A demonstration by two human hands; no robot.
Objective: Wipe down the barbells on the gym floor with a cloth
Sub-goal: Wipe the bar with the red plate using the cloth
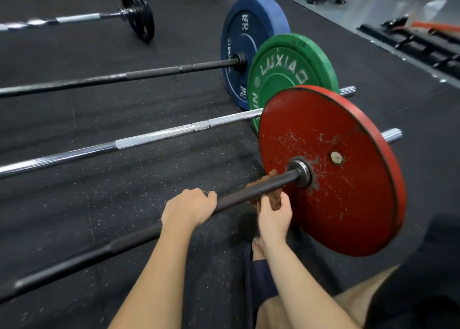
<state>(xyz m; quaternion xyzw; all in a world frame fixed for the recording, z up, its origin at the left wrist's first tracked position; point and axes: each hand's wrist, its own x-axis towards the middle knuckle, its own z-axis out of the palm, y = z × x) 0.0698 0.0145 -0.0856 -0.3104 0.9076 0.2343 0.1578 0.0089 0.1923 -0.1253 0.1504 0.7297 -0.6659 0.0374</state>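
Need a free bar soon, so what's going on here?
A person is working on the nearest bar. Their left hand grips it, while the right hand holds a brown cloth looped round the bar beside the red plate. Three more barbells lie beyond, carrying a green plate, a blue plate and a black plate. No hand is on them.

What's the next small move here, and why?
Probably draw the brown cloth along the dark bar toward the left hand: the right hand pinches it wrapped under the bar beside the red plate, while the left hand grips the bar.
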